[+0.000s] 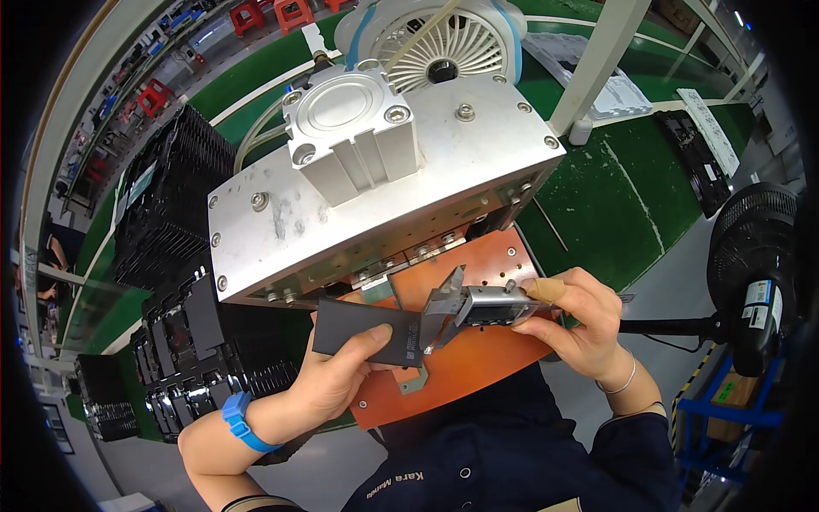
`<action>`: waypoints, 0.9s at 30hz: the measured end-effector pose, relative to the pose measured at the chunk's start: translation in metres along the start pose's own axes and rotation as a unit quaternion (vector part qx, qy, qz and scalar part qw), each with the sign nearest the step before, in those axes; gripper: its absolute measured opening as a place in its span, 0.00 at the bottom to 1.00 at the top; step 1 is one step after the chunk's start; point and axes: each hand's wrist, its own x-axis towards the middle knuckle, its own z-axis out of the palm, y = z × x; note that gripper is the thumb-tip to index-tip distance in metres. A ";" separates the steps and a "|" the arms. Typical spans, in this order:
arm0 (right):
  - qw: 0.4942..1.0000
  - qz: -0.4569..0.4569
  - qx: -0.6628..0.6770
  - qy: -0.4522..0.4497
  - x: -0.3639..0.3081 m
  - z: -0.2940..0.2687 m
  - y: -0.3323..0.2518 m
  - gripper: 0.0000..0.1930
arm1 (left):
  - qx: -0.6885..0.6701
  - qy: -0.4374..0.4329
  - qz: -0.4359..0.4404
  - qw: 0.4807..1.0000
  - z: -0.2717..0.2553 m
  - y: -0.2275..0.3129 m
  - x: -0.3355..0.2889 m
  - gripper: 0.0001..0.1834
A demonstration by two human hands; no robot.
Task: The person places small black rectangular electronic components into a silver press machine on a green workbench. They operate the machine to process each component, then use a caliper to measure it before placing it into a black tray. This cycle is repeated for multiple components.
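Observation:
My left hand (341, 371) grips a flat dark grey rectangular block (363, 328) with small print at one corner, thumb on top and fingers beneath. In my right hand (589, 320) is a digital caliper (495, 305), held between thumb and fingers; a tan cover sits on one finger. The caliper's jaws (442, 309) are at the block's right end; whether they touch it I cannot make out. Both things are above an orange-brown plate (461, 371) that juts out from the metal press fixture (384, 196).
A silver cylinder block (350, 128) tops the fixture. Stacks of black trays (175, 196) stand to the left on the green bench (614, 188). A white fan (439, 51) is behind, a black fan (751, 264) at the right. A thin rod (550, 224) lies beside the fixture.

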 end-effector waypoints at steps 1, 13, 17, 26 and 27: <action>1.000 -0.002 0.002 0.002 0.001 0.000 0.000 0.20 | 0.003 0.006 0.000 1.000 0.000 0.000 0.000 0.13; 1.000 -0.005 -0.002 -0.001 0.001 0.000 -0.002 0.20 | -0.003 -0.008 -0.005 1.000 -0.003 -0.001 0.000 0.14; 1.000 0.000 -0.004 0.001 -0.001 0.000 -0.001 0.19 | 0.000 -0.012 -0.009 1.000 -0.005 -0.001 0.001 0.14; 1.000 0.001 -0.007 0.002 0.000 0.000 -0.001 0.19 | 0.011 -0.001 -0.008 1.000 -0.001 0.000 0.000 0.14; 1.000 0.002 -0.006 0.002 0.000 0.000 -0.001 0.19 | 0.012 0.001 -0.007 1.000 -0.002 0.000 0.000 0.14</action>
